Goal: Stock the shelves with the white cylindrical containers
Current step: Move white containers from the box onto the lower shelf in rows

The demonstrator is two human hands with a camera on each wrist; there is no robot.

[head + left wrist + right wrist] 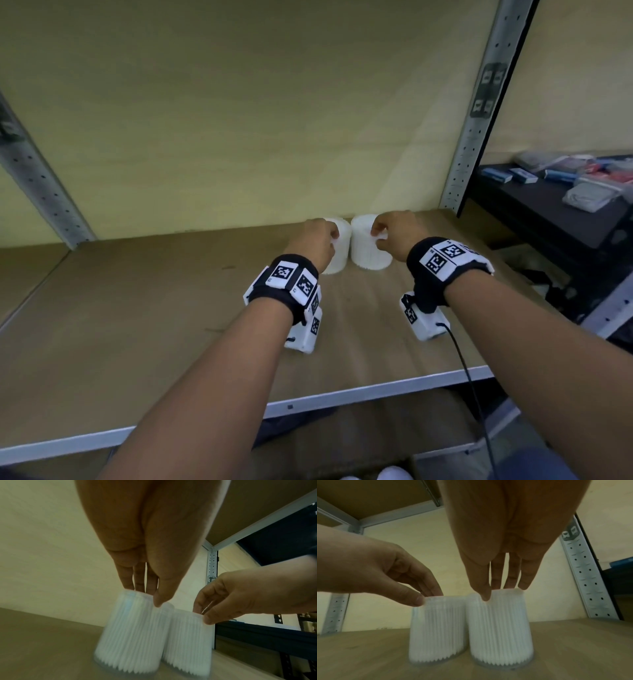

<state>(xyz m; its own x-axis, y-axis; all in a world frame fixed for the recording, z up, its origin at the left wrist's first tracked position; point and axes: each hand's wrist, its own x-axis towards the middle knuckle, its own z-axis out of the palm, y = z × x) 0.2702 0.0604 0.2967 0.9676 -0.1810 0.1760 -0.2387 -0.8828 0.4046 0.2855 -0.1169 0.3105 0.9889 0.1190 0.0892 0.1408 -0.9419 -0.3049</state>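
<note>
Two white cylindrical containers upright on the brown shelf board (171,308), side by side, touching or nearly so, toward the back near the yellowish rear wall (239,120). Left container (337,253) pinched at its top rim by the left hand (317,241), thumb on the near side, fingers (126,580) reaching over the far edge. Right container (368,246) gripped the same way at the rim by the right hand (394,233), thumb in front, fingers (511,577) behind. Both ribbed down the sides; bases blurred in the wrist views, so hard to tell whether fully set down. Banded wrist cameras on both forearms. Perforated grey upright (479,120) to the right; beyond it, a dark table (548,219) with blue and red packets (561,173).
</note>
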